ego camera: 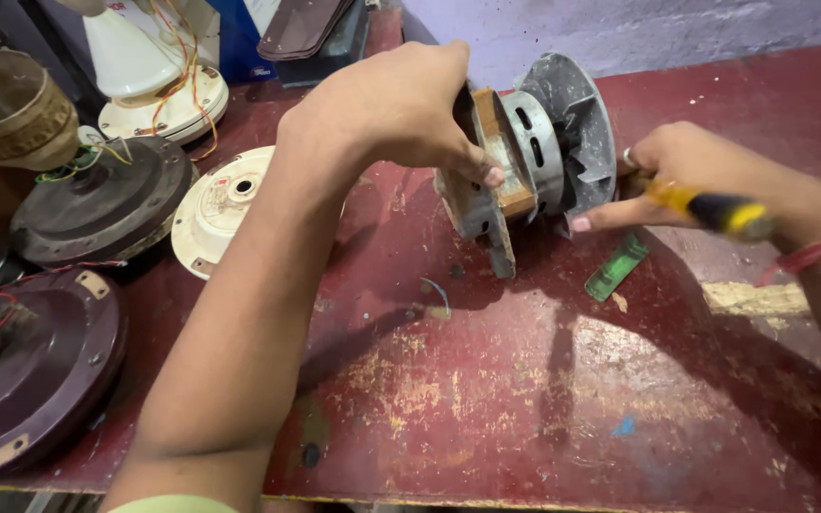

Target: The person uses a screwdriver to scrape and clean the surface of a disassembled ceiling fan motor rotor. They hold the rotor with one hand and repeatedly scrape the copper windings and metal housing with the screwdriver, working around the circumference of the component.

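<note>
On the worn red table [486, 399], the left hand [391, 104] grips the top of the grey motor [534, 161], fingers curled over it. Right hand [686, 176] is closed around a yellow-handled screwdriver [715, 211], pressing beside the motor.

The left hand [391, 104] is gripping a grey motor assembly [534, 157] standing on edge on the worn red table [486, 399]; the right hand [686, 176] is holding a yellow-handled screwdriver [715, 211] against it; a green strip [617, 267] is lying just beside.

Two hands, one grey motor [534, 157], one screwdriver [715, 211], four round fan housings, one green strip [617, 267].
</note>
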